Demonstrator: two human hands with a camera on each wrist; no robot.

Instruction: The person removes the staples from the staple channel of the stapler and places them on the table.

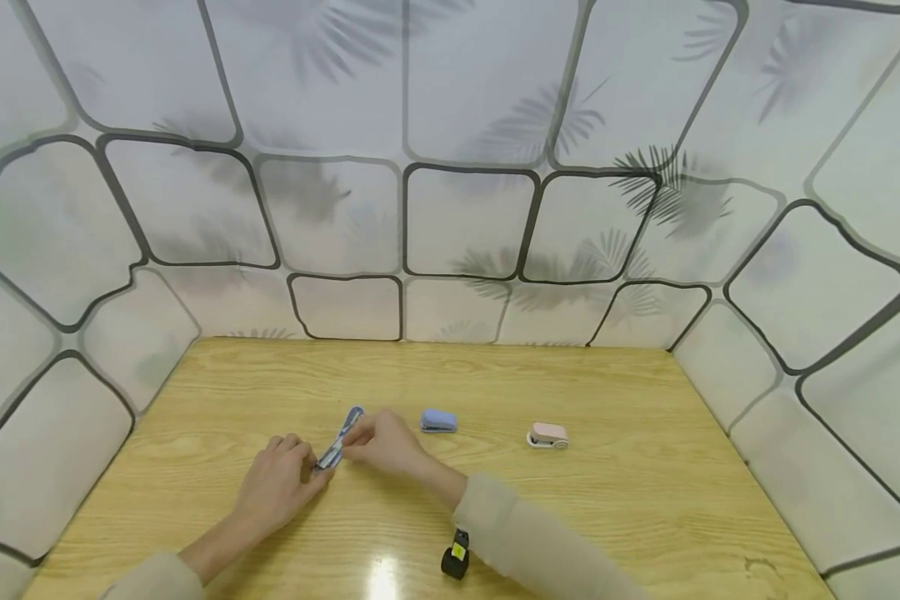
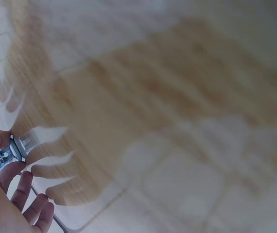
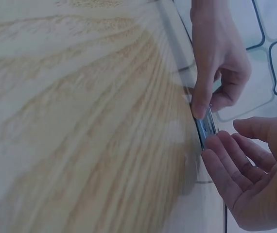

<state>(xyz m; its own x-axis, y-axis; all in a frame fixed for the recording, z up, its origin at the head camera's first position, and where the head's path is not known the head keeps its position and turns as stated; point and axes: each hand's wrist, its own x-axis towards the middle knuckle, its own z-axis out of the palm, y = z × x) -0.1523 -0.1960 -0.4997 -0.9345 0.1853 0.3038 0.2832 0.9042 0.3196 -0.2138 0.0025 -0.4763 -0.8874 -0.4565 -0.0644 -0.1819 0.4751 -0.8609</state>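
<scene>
A long blue stapler [image 1: 337, 442], opened out flat with metal and pale parts showing inside, lies slantwise on the table. My left hand [image 1: 276, 482] pinches its near end between thumb and fingers. In the left wrist view, metal and blue parts of the stapler [image 2: 7, 156] show between the left thumb and fingertips. My right hand [image 1: 385, 443] is at the stapler's right side. In the right wrist view, the right hand [image 3: 255, 174] has its fingers extended, tips right at the stapler [image 3: 205, 128], and its thumb stands apart from them.
A closed blue stapler [image 1: 438, 421] stands just right of the right hand. Farther right is a pink and white stapler [image 1: 547, 435]. A black device with a yellow label [image 1: 456, 557] is by the right sleeve. Patterned cloth walls [image 1: 465, 217] border the wooden table [image 1: 630, 500].
</scene>
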